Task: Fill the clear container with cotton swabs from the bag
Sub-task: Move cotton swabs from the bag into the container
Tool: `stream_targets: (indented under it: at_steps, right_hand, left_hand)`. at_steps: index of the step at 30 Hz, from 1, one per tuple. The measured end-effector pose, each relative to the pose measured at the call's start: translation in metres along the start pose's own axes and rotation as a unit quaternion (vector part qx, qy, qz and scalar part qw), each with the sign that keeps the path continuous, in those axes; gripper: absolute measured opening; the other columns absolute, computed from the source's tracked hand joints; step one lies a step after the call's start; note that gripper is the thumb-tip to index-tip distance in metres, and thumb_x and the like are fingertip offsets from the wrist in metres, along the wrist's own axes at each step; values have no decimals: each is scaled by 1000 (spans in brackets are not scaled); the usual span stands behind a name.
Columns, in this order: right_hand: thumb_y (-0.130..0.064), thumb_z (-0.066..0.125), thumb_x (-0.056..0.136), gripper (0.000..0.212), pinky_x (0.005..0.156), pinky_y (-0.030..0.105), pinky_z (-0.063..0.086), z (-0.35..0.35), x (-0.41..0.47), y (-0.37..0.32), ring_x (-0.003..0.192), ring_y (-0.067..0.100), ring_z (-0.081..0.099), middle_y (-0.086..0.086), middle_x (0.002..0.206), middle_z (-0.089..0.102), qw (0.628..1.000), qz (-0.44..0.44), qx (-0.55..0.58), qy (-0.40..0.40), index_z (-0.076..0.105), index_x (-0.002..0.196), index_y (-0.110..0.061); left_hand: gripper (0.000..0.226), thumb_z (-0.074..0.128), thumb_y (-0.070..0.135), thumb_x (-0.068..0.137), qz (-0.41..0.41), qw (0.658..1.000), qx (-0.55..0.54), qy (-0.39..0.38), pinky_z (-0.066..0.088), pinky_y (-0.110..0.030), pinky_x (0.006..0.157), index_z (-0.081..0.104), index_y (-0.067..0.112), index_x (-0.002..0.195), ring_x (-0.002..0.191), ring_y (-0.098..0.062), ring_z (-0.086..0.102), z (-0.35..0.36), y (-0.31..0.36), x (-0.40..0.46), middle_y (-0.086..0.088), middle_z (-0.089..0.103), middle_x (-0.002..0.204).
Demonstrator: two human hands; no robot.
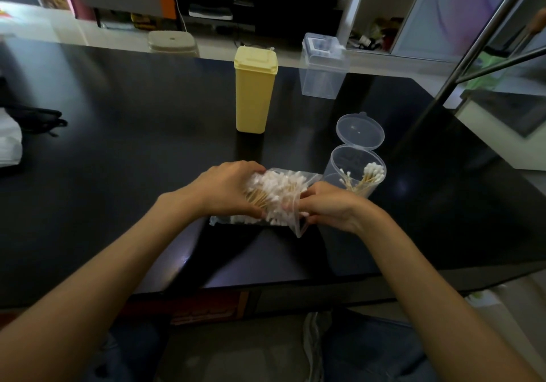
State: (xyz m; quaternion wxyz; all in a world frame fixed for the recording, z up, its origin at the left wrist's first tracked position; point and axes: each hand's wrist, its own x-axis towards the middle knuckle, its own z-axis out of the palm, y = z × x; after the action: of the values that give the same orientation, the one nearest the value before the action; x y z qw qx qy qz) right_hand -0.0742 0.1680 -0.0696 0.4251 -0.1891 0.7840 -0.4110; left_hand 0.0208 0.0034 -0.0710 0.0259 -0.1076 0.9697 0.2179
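A clear plastic bag (298,222) full of wooden-stemmed cotton swabs (274,188) lies on the black table (118,175), just in front of me. My left hand (227,188) grips the bag's left side, fingers curled round the bundle of swabs. My right hand (325,204) pinches at the bag's open mouth, its fingertips hidden among the swabs. Directly right of the bag stands a round clear container (342,172) with its hinged lid (360,130) flipped open behind it. A bunch of swabs (370,176) leans inside it.
A tall yellow lidded box (254,89) stands behind the bag. A clear rectangular box (322,67) sits at the table's far edge. A dark object (35,118) and white bag (9,142) lie far left. Metal bars (484,42) cross at the right.
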Motion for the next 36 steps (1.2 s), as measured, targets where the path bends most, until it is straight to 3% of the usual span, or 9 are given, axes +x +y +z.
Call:
stream_targets:
  at_steps: [3, 6, 11, 17, 21, 24, 29, 34, 36]
  right_hand:
    - [2, 58, 88, 32, 63, 24, 50, 0, 2, 0, 79, 16, 59, 21, 116, 63, 999, 5, 30, -11, 55, 120, 2]
    - [1, 56, 89, 22, 44, 17, 44, 0, 3, -2, 55, 5, 52, 10, 86, 61, 998, 16, 44, -33, 59, 111, 0]
    - [-1, 48, 91, 11, 55, 19, 35, -4, 4, -1, 57, 9, 48, 5, 72, 47, 988, 41, 140, -48, 53, 88, -11]
    - [-5, 50, 94, 29, 54, 20, 31, 1, 2, 0, 51, 7, 41, -8, 41, 46, 993, 21, 117, -22, 49, 67, -15]
    - [-8, 55, 92, 9, 50, 20, 43, 11, 3, -2, 61, 14, 49, 6, 66, 54, 997, -1, 82, 13, 61, 87, -5]
    - [-10, 56, 92, 26, 56, 27, 44, 15, 7, -2, 66, 17, 54, 16, 85, 58, 997, -6, 64, 43, 59, 113, 5]
    - [-6, 53, 92, 9, 62, 24, 44, 7, 2, -5, 66, 14, 52, 10, 79, 58, 997, 5, 81, 3, 62, 93, -5]
    - [-7, 57, 91, 23, 76, 26, 47, 3, 0, -4, 92, 23, 57, 16, 105, 64, 993, 9, 99, -59, 60, 113, -1]
    - [-11, 59, 90, 30, 68, 24, 48, 10, 2, -4, 85, 22, 55, 18, 100, 62, 996, 2, 83, -35, 57, 117, 2]
  left_hand:
    - [80, 77, 44, 70, -8, 1000, -1, 2, 40, -35, 98, 38, 31, 138, 123, -17, 46, 1, 0, 1, 8, 48, 136]
    - [80, 76, 45, 71, -15, 1000, -7, 0, 39, -39, 100, 37, 31, 139, 125, -16, 44, -1, -1, 1, 9, 46, 138]
    - [80, 77, 39, 72, -14, 1000, -9, 2, 40, -39, 99, 36, 30, 140, 125, -16, 43, -2, -3, 2, 8, 45, 138]
    - [86, 76, 45, 69, -11, 1000, -24, -10, 40, -44, 101, 36, 24, 142, 125, -18, 44, -2, 0, 3, 4, 46, 138]
    - [94, 72, 54, 69, 5, 1000, -27, 0, 33, -34, 106, 30, 20, 146, 132, -21, 38, 2, 8, 3, -1, 41, 145]
    - [86, 69, 48, 77, 11, 1000, 0, 17, 32, -34, 105, 27, 22, 147, 133, -21, 37, 6, 8, 3, -1, 40, 146]
    - [79, 67, 39, 82, 3, 1000, -6, -9, 35, -41, 105, 26, 22, 147, 130, -24, 39, 6, 5, 6, -3, 41, 144]
    - [75, 65, 36, 83, 6, 1000, -12, -4, 32, -42, 107, 28, 19, 146, 131, -23, 38, 5, 6, 5, -4, 41, 144]
    - [76, 63, 41, 83, 8, 1000, -10, -1, 31, -44, 108, 28, 19, 147, 132, -23, 37, 6, 8, 4, -4, 40, 146]
